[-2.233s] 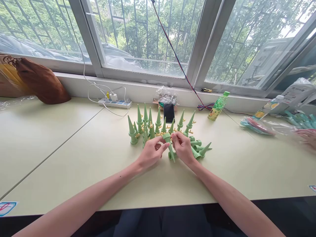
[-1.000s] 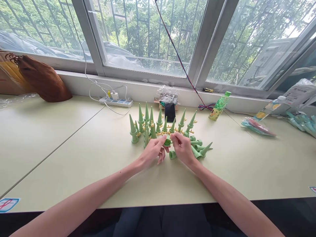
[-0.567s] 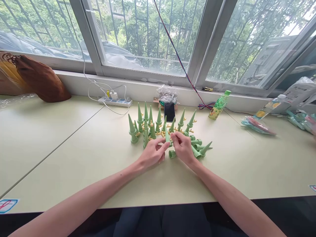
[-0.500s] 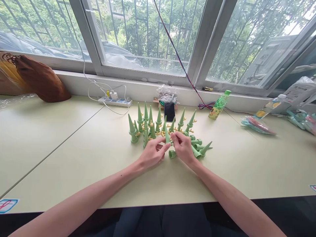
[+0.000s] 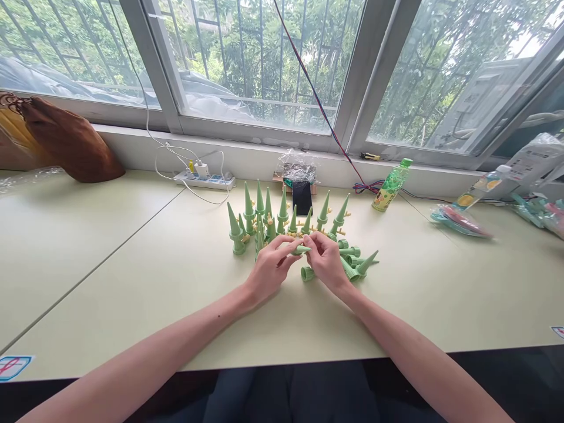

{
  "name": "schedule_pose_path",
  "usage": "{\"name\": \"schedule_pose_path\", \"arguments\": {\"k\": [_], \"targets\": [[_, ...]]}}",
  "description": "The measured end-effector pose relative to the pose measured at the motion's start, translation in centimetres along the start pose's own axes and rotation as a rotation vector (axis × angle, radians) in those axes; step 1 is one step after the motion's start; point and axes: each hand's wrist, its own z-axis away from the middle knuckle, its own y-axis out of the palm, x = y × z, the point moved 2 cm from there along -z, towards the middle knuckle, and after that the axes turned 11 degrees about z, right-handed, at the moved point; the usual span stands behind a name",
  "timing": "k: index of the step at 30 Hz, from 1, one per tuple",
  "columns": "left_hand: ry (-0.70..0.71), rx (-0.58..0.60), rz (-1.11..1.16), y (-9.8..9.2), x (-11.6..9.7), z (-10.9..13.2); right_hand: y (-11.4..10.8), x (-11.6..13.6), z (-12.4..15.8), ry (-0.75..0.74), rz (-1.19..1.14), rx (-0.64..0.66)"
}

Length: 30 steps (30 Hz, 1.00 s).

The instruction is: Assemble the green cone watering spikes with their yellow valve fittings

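Observation:
Between my hands a green plant-watering spike (image 5: pixel 301 249) lies tilted, its tip pointing right; its base is hidden in my fingers. My left hand (image 5: pixel 271 267) is closed around it. My right hand (image 5: pixel 325 258) is pinched against it, and what its fingertips hold is hidden. Behind my hands stand several upright green watering spikes (image 5: pixel 323 210) with small yellow valves (image 5: pixel 347 214) on their sides. Right beside my right hand lie loose green spikes (image 5: pixel 366 264) and ribbed green parts (image 5: pixel 353 252). One hollow green part (image 5: pixel 307 274) rests just in front of my right hand.
A black phone (image 5: pixel 302 198) lies behind the spikes, near crumpled clear plastic (image 5: pixel 296 164). At the back left is a power strip (image 5: pixel 211 181) with cables. A green bottle (image 5: pixel 392 185) and a bagged pink item (image 5: pixel 462 222) stand or lie to the right. A brown bag (image 5: pixel 70 141) sits far left.
The spike between my hands has tipped from upright to nearly flat, pointing right. My left hand has turned and risen slightly with it; my right hand stays close beside it.

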Motion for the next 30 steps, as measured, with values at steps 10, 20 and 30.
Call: {"name": "schedule_pose_path", "arguments": {"k": [10,20,30], "targets": [[-0.215,-0.131,0.07,-0.1,-2.4,-0.3,-0.5,-0.1,-0.3,0.019,0.024,-0.13],[-0.554,0.082,0.476,0.5,-1.3,-0.2,-0.5,-0.3,-0.1,-0.084,0.07,-0.017],[-0.448,0.019,0.386,0.3,-1.4,-0.3,-0.1,-0.3,0.0,0.015,-0.015,-0.014]]}}
